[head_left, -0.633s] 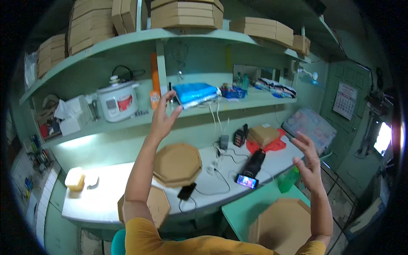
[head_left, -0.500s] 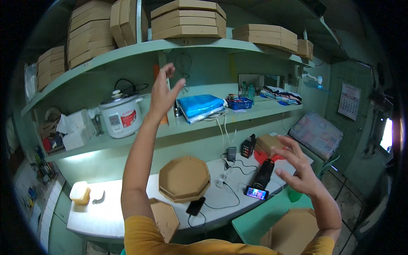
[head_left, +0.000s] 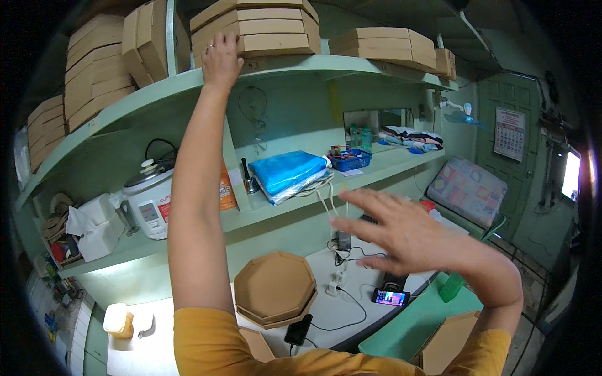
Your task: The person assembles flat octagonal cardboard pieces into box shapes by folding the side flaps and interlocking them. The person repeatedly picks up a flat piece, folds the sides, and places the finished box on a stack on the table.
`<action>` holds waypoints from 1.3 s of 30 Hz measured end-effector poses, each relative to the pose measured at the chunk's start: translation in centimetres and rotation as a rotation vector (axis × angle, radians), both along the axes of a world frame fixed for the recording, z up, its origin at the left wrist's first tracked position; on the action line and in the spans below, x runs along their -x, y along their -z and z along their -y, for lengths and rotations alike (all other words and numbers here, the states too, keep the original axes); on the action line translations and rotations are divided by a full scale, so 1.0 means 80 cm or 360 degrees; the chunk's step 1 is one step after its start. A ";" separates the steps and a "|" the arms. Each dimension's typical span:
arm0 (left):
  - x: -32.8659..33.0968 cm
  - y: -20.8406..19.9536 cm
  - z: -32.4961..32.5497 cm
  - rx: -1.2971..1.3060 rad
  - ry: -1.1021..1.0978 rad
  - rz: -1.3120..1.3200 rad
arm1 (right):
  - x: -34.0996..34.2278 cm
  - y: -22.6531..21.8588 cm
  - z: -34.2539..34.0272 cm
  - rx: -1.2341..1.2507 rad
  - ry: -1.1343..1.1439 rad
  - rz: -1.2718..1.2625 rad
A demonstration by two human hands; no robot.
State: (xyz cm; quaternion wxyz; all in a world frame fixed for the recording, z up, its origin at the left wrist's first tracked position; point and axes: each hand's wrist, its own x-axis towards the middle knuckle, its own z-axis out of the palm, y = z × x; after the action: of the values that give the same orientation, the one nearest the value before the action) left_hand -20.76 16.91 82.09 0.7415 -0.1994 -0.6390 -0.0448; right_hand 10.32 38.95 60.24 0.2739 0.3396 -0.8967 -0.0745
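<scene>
My left hand (head_left: 221, 66) is raised to the upper shelf, with its fingers bent against the front left of a stack of octagonal cardboard boxes (head_left: 279, 32). Its fingertips are partly hidden. My right hand (head_left: 392, 232) hangs in the air over the white desk, fingers spread and holding nothing. Below and between my arms, an octagonal cardboard box (head_left: 276, 285) rests on the desk. Part of another cardboard piece (head_left: 256, 343) shows beside my left sleeve. A further cardboard piece (head_left: 448, 341) lies at the lower right, partly behind my right arm.
The middle shelf carries a white rice cooker (head_left: 150, 203), a blue plastic-wrapped packet (head_left: 290, 175) and a blue basket (head_left: 350, 159). A phone with a cable (head_left: 298, 330), a lit phone (head_left: 390, 297) and chargers lie on the desk. More boxes (head_left: 382, 47) stand on the upper shelf.
My left hand has gone up from the middle shelf to the stacked boxes on the upper shelf. My right hand has moved left and inward, still spread. The view has shifted.
</scene>
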 end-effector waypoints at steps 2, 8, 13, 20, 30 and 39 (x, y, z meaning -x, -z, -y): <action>0.006 -0.006 0.004 0.0049 0.0009 -0.0060 | 0.026 -0.013 -0.006 0.0003 0.0039 -0.0062; 0.023 -0.022 0.016 0.0190 0.0036 -0.0147 | 0.077 -0.036 -0.017 0.0164 0.0029 -0.0063; 0.037 -0.024 0.019 0.0314 0.0066 -0.0188 | 0.083 -0.031 -0.024 0.0218 0.0010 -0.0010; 0.033 -0.039 0.021 0.0258 0.0000 -0.0398 | 0.165 -0.107 -0.054 0.0470 0.0028 -0.0341; 0.043 -0.050 0.042 0.0164 0.0120 -0.0472 | 0.340 -0.240 -0.037 0.2404 -0.0671 0.0238; 0.098 -0.121 0.099 -0.0275 0.0339 0.0939 | 0.390 -0.266 -0.057 0.2414 -0.0792 0.0312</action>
State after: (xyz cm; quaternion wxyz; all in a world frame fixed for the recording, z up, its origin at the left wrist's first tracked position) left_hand -28.57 8.97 91.80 0.5296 -0.1800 -0.7957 -0.2321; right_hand -20.89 43.52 81.55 0.3586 0.2557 -0.6210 0.6483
